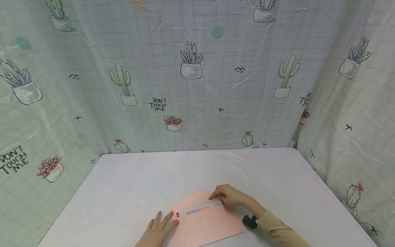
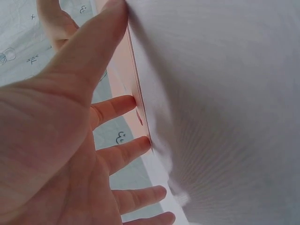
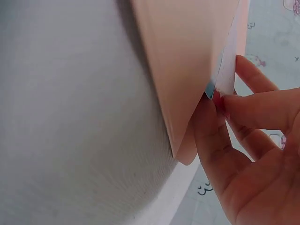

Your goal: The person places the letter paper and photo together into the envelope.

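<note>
A pink envelope [image 1: 208, 226] lies on the table with its flap up. Inside its mouth sits a white printed card [image 1: 197, 208], its top strip showing red and bluish print; the lower part is hidden in the pocket. My left hand [image 1: 158, 229] has its fingers spread and touches the envelope's left edge with the fingertips, also seen in the left wrist view. At the right end of the mouth, my right hand [image 1: 230, 195] pinches the card's corner. The right wrist view shows the thumb on the card's red corner [image 3: 219, 101], fingers partly inside the envelope.
The white table [image 1: 139, 185] reaches back to a hanging cloth [image 1: 216, 85] printed with cacti, which also stands along both sides. A black device [image 1: 249, 222] is at the right wrist.
</note>
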Tool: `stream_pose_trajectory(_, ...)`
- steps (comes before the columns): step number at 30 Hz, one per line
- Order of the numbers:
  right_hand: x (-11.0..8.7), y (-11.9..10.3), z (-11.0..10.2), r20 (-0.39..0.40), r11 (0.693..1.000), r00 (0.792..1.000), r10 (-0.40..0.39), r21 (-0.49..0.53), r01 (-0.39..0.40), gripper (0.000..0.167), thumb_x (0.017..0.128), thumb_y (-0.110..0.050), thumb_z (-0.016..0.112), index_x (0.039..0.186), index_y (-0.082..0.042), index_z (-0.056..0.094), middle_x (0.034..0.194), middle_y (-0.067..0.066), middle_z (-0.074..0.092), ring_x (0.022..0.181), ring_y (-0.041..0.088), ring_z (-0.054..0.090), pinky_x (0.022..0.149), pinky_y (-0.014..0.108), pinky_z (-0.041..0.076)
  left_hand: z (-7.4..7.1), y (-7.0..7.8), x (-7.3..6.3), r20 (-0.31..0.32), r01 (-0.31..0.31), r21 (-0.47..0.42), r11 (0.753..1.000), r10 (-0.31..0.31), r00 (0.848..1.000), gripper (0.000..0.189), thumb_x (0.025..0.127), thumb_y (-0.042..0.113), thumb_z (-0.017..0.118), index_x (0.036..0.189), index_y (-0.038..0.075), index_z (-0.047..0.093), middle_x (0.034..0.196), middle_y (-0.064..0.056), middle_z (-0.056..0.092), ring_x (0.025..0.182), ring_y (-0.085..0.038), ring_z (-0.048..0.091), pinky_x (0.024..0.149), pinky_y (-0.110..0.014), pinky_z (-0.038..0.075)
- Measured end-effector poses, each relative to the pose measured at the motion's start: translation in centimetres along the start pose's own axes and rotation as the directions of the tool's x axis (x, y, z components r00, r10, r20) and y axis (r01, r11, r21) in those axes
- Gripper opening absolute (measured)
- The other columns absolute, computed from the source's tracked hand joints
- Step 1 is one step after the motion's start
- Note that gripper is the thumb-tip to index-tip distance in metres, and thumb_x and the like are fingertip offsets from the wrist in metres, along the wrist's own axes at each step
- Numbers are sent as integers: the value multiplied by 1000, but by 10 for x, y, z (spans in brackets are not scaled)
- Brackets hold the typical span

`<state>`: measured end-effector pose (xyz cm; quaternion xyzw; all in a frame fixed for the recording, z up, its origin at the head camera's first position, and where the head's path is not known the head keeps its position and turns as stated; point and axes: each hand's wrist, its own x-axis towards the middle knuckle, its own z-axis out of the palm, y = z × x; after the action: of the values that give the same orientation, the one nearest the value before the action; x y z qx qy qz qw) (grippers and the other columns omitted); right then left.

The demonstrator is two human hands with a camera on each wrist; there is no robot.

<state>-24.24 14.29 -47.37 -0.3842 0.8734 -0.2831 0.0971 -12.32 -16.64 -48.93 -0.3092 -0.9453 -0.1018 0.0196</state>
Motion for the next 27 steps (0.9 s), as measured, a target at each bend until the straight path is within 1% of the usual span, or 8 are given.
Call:
stream_pose_trajectory(2,0,-1,-1,7,1000,1000,9,-3,-9,43,79,15,40,100,-11,68,85,2,61,74,5,50,67,15,43,0,1,1,-1,0,-3,1000,0,1000,89,67,76,43,126,9,42,135,-18,39,114,-57,36,80,-66,39)
stream_pose_trajectory(8,-2,-2,-2,33,1000,999,19,9,-19,43,81,15,39,99,-12,68,85,2,62,75,7,51,68,15,44,0,1,3,-19,-11,17,1000,12,1000,87,69,76,31,123,9,44,133,-18,42,111,-57,38,77,-67,40)
stream_pose_trajectory(14,-3,-3,-2,56,1000,998,18,3,-18,43,81,15,39,99,-12,67,85,1,62,80,7,55,72,17,47,1,1,4,-13,-18,39,999,18,1000,82,67,70,44,121,8,46,131,-19,43,110,-58,39,75,-67,41)
stream_pose_trajectory(17,-4,-5,-2,65,1000,998,10,-21,-9,43,80,15,40,99,-12,67,86,1,61,82,8,56,74,18,47,1,1,4,-2,-14,34,999,14,1000,82,67,70,45,122,8,45,132,-19,42,110,-58,38,75,-67,41)
stream_pose_trajectory(19,-5,-7,-1,67,998,998,2,-59,1,38,80,11,43,99,-12,66,85,1,60,80,7,53,73,17,45,0,1,4,1,-11,21,1000,11,1000,82,68,70,45,122,9,45,132,-20,42,110,-59,38,75,-67,40)
stream_pose_trajectory(22,-7,-14,1,56,986,998,19,-164,-10,26,83,-1,50,101,-15,64,84,-1,56,76,4,46,69,16,41,-1,1,4,9,-4,1,1000,4,1000,82,68,69,47,123,8,45,132,-20,42,111,-59,37,75,-68,39)
stream_pose_trajectory(24,-8,-19,4,44,968,998,43,-248,-31,19,85,-13,54,102,-17,63,84,-3,54,74,4,41,65,15,37,-1,2,4,18,4,-5,1000,-4,1000,82,68,68,49,123,8,45,133,-20,41,112,-59,36,76,-68,38)
stream_pose_trajectory(27,-9,-28,9,23,931,996,88,-358,-73,19,88,-27,53,105,-22,61,86,-5,52,74,5,38,61,17,33,-2,2,4,25,9,3,1000,-9,1000,83,68,70,46,124,8,45,133,-20,42,113,-59,36,77,-68,38)
